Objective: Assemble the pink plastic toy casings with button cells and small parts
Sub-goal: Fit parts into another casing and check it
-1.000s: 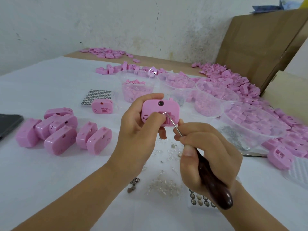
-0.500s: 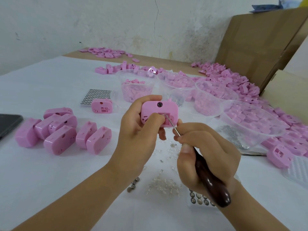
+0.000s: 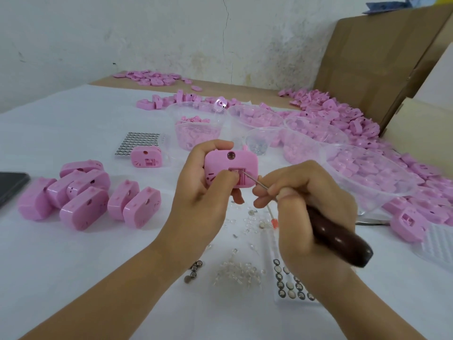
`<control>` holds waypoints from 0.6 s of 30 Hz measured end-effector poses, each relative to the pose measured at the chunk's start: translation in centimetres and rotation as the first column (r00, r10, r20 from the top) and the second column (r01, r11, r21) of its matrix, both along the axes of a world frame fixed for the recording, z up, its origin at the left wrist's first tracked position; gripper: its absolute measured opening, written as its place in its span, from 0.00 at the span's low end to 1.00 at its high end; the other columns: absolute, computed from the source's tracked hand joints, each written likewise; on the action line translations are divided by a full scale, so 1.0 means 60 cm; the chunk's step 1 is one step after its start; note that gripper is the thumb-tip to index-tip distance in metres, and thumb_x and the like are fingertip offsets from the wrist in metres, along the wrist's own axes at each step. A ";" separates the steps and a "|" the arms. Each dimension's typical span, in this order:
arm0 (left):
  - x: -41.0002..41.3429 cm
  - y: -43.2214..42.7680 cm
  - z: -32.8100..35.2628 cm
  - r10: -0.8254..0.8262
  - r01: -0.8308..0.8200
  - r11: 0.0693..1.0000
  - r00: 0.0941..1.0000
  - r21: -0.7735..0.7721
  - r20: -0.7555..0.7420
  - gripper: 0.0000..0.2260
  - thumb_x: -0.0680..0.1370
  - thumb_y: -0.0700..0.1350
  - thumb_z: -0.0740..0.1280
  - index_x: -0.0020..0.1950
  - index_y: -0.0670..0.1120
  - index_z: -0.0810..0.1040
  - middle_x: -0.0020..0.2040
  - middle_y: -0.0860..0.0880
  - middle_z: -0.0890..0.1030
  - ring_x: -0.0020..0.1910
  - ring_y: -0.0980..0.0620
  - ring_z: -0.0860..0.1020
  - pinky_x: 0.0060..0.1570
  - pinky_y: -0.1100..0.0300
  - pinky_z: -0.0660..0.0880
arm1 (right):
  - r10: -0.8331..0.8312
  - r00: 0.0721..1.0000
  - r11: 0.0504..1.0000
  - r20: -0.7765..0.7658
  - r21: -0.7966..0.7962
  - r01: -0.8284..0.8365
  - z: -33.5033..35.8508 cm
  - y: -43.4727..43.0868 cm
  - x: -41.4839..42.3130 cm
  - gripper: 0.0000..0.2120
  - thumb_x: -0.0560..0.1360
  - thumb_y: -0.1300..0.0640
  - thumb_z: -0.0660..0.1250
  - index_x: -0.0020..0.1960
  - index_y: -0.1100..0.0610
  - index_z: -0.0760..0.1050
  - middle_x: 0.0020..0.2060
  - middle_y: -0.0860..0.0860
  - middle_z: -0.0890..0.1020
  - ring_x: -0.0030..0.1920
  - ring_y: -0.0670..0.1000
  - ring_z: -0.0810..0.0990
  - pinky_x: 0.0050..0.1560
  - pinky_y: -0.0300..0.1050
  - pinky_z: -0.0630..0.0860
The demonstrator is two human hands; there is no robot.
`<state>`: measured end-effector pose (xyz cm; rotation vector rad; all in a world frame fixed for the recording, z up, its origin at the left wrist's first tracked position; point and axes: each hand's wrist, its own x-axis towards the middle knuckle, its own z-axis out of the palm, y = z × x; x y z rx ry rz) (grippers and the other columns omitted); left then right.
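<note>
My left hand [image 3: 198, 192] grips a pink toy casing [image 3: 234, 163] above the table's middle, its back with a square recess facing me and my thumb pressed on that recess. An awl [image 3: 333, 231] with a dark brown handle sits in my right hand [image 3: 306, 204]; its thin metal tip reaches into the recess. Below my hands lie a tray of button cells [image 3: 291, 285], three loose cells [image 3: 193, 271] and a scatter of small clear parts [image 3: 237, 271].
Several pink casings [image 3: 83, 192] lie grouped at the left, one more [image 3: 145, 159] by a sheet of button cells [image 3: 138, 142]. Clear bowls [image 3: 367, 173] of pink parts stand behind, a pile of pink pieces [image 3: 343, 114] and cardboard [image 3: 380, 57] at right. A phone [image 3: 11, 185] rests at the left edge.
The casing has turned slightly in my left hand, showing more of its back. The awl tip has stayed in the recess while my right hand shifted a little to the right.
</note>
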<state>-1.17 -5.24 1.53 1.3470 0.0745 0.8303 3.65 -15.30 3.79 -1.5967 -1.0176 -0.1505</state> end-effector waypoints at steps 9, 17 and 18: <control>0.004 -0.008 -0.008 -0.048 0.049 0.998 0.999 0.047 -0.008 0.14 0.68 0.37 0.61 0.51 0.49 0.71 0.34 0.53 0.79 0.32 0.56 0.76 0.31 0.66 0.73 | 0.040 0.988 0.958 -0.150 0.288 0.005 -0.016 -0.023 0.010 0.06 0.61 0.56 0.57 0.29 0.57 0.70 0.27 0.54 0.80 0.25 0.49 0.79 0.26 0.47 0.77; 0.005 -0.006 -0.016 -0.039 0.041 0.996 0.999 0.078 -0.024 0.14 0.68 0.37 0.60 0.51 0.50 0.71 0.35 0.54 0.80 0.32 0.55 0.76 0.32 0.66 0.73 | 0.058 0.978 0.961 -0.198 0.276 -0.001 -0.010 -0.029 0.009 0.05 0.62 0.60 0.58 0.29 0.59 0.70 0.26 0.54 0.79 0.25 0.50 0.79 0.26 0.44 0.76; 0.005 -0.006 -0.016 -0.039 0.041 0.996 0.999 0.078 -0.023 0.14 0.68 0.37 0.60 0.51 0.50 0.71 0.35 0.54 0.80 0.32 0.55 0.76 0.32 0.66 0.73 | 0.056 0.976 0.961 -0.210 0.277 0.005 -0.010 -0.029 0.009 0.05 0.62 0.62 0.58 0.29 0.60 0.70 0.25 0.54 0.79 0.24 0.50 0.79 0.26 0.45 0.76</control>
